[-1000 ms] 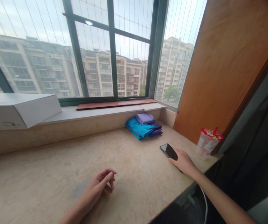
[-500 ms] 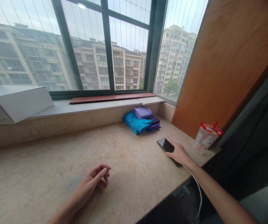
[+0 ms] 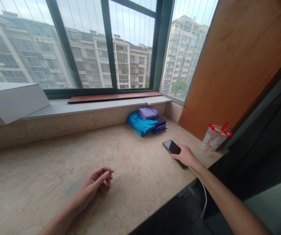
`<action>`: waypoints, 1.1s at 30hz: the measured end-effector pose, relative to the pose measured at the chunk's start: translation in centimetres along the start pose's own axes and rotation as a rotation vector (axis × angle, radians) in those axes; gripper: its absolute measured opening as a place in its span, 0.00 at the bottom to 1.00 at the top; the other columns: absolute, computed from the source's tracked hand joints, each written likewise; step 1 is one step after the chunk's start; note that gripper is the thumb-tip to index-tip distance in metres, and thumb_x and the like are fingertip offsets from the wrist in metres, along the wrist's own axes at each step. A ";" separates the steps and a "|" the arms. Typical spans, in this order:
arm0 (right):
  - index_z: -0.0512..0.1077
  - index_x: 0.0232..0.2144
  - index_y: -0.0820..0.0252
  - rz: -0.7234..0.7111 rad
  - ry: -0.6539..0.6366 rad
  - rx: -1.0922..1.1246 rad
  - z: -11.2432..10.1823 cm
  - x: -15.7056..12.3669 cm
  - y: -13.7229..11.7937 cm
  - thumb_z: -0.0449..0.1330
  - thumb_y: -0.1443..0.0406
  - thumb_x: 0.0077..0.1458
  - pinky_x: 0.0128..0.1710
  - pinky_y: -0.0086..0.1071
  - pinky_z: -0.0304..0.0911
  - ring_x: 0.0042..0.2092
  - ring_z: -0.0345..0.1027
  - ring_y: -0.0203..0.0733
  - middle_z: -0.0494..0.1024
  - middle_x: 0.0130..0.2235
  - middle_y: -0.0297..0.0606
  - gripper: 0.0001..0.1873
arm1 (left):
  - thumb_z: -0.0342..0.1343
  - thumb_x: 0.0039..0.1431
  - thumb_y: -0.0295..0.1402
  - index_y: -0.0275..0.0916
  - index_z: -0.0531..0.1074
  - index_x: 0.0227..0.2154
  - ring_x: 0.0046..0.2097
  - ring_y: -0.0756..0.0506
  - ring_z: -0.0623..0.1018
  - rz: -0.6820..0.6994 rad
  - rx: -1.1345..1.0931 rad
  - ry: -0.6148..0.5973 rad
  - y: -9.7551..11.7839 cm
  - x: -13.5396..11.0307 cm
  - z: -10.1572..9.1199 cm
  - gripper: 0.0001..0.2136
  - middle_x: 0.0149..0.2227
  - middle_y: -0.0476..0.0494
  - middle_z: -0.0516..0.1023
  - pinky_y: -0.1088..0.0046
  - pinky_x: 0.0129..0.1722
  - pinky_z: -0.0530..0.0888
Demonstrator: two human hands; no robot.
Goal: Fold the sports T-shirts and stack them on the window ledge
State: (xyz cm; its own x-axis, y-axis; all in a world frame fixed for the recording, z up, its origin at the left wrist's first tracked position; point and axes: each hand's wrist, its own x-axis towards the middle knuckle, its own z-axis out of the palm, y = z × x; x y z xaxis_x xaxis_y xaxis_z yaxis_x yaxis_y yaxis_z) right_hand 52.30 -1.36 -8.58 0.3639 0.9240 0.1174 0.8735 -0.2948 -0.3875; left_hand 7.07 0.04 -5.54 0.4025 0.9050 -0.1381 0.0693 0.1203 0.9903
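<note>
My right hand (image 3: 185, 156) lies over the near end of a black phone (image 3: 170, 146) that rests flat on the marble counter (image 3: 135, 163), fingers closed around its edges. A white cable (image 3: 203, 192) runs from under that hand down past the counter's edge. My left hand (image 3: 94, 185) rests on the counter to the left, fingers loosely curled, index finger stretched forward, holding nothing. Beyond the phone, by the sill, sits a stack of folded cloths: a blue one (image 3: 140, 124) and purple ones (image 3: 148, 113).
A plastic cup with a red lid and straw (image 3: 214, 137) stands at the counter's right corner against a wooden panel (image 3: 233, 65). A white box (image 3: 10, 100) sits on the window sill at far left. A reddish board (image 3: 113, 97) lies along the window frame.
The view has drifted, so everything sits slightly higher and further left in the picture. My right hand stays on the phone and the white cable now shows. My left hand has barely moved.
</note>
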 end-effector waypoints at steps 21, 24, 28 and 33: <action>0.65 0.63 0.69 -0.076 0.082 0.210 -2.5 0.0 2.9 0.59 0.48 0.57 0.64 0.51 0.58 0.64 0.63 0.60 0.70 0.62 0.59 0.39 | 0.62 0.59 0.50 0.39 0.78 0.39 0.30 0.46 0.77 -0.028 0.001 -0.017 -0.9 0.3 -0.9 0.18 0.31 0.46 0.76 0.74 0.27 0.76; 0.70 0.59 0.65 -0.075 0.203 0.292 -3.5 0.1 4.2 0.57 0.51 0.60 0.59 0.49 0.65 0.60 0.69 0.56 0.75 0.58 0.55 0.31 | 0.62 0.59 0.51 0.40 0.79 0.39 0.30 0.46 0.78 -0.034 0.028 -0.012 -0.9 0.4 -1.0 0.18 0.31 0.45 0.77 0.73 0.28 0.76; 0.73 0.56 0.61 -0.064 0.194 0.358 -3.9 0.2 5.3 0.57 0.54 0.60 0.53 0.48 0.70 0.55 0.73 0.54 0.78 0.54 0.50 0.26 | 0.64 0.55 0.53 0.40 0.80 0.37 0.30 0.45 0.78 -0.069 0.055 0.018 -0.3 0.5 -0.7 0.20 0.30 0.45 0.78 0.72 0.28 0.76; 0.74 0.54 0.60 -0.124 0.131 0.392 -4.4 2.0 4.0 0.58 0.56 0.61 0.51 0.45 0.72 0.51 0.76 0.51 0.80 0.52 0.48 0.23 | 0.65 0.52 0.55 0.41 0.81 0.35 0.29 0.44 0.78 -0.102 0.088 0.041 0.8 0.5 -0.2 0.21 0.28 0.44 0.79 0.71 0.28 0.76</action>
State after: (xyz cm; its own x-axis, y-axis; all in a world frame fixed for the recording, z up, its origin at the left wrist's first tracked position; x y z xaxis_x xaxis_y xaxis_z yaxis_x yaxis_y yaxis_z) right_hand 57.90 -1.77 -5.89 0.3241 0.9006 0.2897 0.7332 -0.0456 -0.6784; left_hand 7.15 0.63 -4.86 0.3516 0.9060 -0.2357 0.1890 0.1779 0.9657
